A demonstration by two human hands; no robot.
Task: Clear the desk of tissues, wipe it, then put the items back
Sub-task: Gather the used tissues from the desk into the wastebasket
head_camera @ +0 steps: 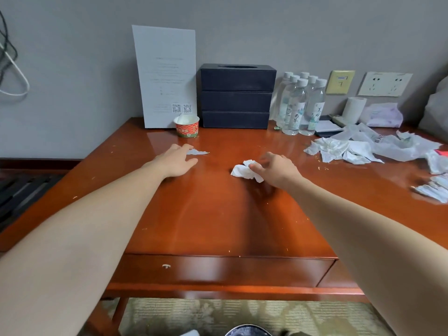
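The left hand point(175, 160) lay over one end of a small torn scrap point(197, 152), so only its right tip showed. The right hand point(276, 169) had blurry curled fingers, and it hid the right part of the crumpled tissue point(242, 170) it held. The print on the white card point(166, 76) was too small to read. The front water bottles point(300, 105) hid most of the back ones. On the right, the picture's edge cut off the tissue pile point(339, 149), a red thing point(442, 152) and a grey lump point(436, 110). The near-right papers point(434, 187) were blurry. At the bottom edge, a dark round thing point(247, 331) was cut off.
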